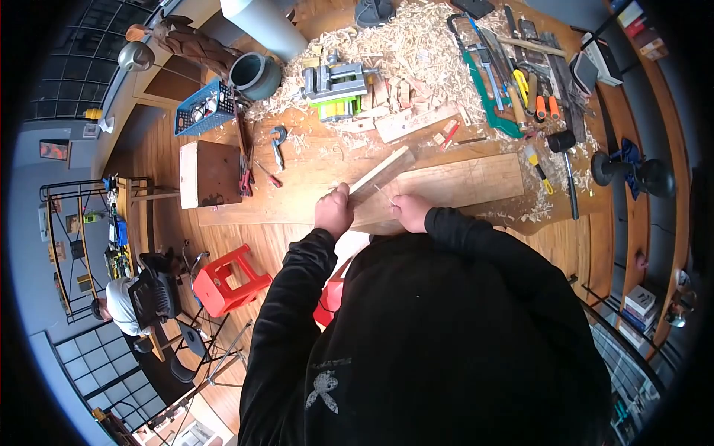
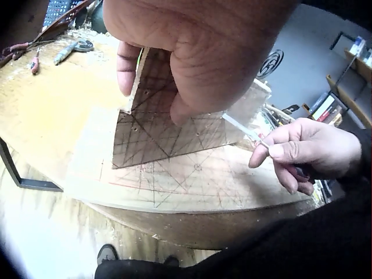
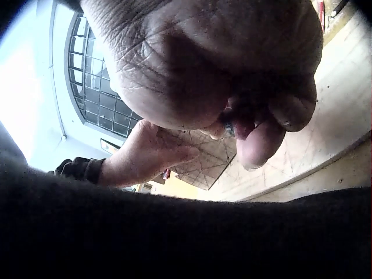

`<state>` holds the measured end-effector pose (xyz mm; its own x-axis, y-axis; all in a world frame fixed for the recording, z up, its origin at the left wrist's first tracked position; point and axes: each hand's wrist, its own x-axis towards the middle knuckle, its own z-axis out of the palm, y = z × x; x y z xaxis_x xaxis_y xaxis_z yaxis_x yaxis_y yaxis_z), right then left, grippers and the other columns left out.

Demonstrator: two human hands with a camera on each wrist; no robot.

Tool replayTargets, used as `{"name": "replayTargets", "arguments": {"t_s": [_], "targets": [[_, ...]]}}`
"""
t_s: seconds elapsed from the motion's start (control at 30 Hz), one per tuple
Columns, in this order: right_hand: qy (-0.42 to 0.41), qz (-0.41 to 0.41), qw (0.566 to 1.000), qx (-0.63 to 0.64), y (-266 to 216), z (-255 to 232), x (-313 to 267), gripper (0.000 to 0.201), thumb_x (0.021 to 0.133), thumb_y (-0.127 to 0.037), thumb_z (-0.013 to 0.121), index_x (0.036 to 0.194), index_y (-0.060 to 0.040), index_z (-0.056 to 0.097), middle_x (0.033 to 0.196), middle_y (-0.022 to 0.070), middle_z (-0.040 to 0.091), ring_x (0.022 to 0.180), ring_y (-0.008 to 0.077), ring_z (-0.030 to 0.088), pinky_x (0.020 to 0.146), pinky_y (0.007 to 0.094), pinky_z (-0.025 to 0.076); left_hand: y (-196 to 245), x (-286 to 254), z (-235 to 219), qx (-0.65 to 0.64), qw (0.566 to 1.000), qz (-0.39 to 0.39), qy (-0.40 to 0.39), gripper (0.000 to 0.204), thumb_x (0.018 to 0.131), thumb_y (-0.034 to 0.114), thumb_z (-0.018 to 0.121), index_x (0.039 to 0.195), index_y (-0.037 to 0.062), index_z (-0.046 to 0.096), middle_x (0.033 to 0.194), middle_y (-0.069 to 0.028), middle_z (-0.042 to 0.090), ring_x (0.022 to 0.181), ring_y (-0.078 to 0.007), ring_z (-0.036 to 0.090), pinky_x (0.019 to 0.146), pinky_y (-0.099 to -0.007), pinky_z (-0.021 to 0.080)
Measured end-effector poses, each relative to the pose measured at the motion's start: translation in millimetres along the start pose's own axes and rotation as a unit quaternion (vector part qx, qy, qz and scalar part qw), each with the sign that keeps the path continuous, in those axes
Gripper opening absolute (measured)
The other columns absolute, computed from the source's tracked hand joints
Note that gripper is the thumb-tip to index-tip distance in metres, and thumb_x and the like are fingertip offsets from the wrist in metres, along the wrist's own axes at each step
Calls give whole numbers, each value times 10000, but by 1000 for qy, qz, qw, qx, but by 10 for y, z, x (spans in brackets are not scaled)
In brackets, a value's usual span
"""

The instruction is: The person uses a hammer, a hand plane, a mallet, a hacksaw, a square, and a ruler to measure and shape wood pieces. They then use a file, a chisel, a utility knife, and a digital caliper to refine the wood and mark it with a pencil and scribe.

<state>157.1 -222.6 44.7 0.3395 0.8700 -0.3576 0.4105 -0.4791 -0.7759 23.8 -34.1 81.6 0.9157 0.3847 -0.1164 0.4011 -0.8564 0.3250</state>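
In the head view my left hand (image 1: 335, 212) grips the near end of a small wooden board (image 1: 386, 169), holding it tilted up on edge. Pencil lines criss-cross this board's face (image 2: 157, 132) in the left wrist view, with my thumb on that face and fingers behind. My right hand (image 2: 317, 148) holds a slim hand tool with a narrow pale metal blade (image 2: 237, 125). Its tip points at the board's right part, and its handle is mostly hidden in my fingers. Beneath lies a longer, wide board (image 1: 476, 178), marked with red and dark lines.
Wood shavings (image 1: 424, 52) cover the bench's far side, around a grey-and-green vise (image 1: 335, 85). Saws, files and orange-handled tools (image 1: 547, 108) lie at far right. A clamp (image 1: 278, 145) and red-handled pliers (image 1: 245, 178) sit left. A red stool (image 1: 227, 282) stands below the bench.
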Motion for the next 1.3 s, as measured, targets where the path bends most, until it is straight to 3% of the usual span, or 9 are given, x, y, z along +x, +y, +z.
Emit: {"name": "replayTargets", "arguments": {"t_s": [0.7, 0.87, 1.3], "targets": [[19, 27, 999, 1, -132, 78, 133, 232, 921, -216, 511, 970, -7, 600, 970, 250, 640, 926, 436, 607, 817, 483, 475, -9, -28, 46, 10, 999, 28, 17, 182, 762, 80, 636, 862, 40, 490, 748, -174, 623, 678, -368, 643, 627, -470, 513], [-12, 51, 999, 14, -340, -145, -64, 249, 914, -219, 507, 907, 1, 623, 955, 264, 649, 929, 433, 617, 827, 493, 482, -46, -34, 53, -8, 999, 36, 28, 194, 729, 48, 626, 853, 33, 477, 720, -190, 610, 664, -389, 627, 615, -472, 514], [26, 59, 998, -21, -300, 67, -11, 236, 911, -201, 503, 825, -1, 595, 845, 251, 632, 839, 445, 609, 766, 503, 479, -100, -23, 41, 13, 999, 38, -5, 126, 786, 88, 580, 879, 39, 510, 752, -159, 632, 654, -332, 654, 608, -431, 528]]}}
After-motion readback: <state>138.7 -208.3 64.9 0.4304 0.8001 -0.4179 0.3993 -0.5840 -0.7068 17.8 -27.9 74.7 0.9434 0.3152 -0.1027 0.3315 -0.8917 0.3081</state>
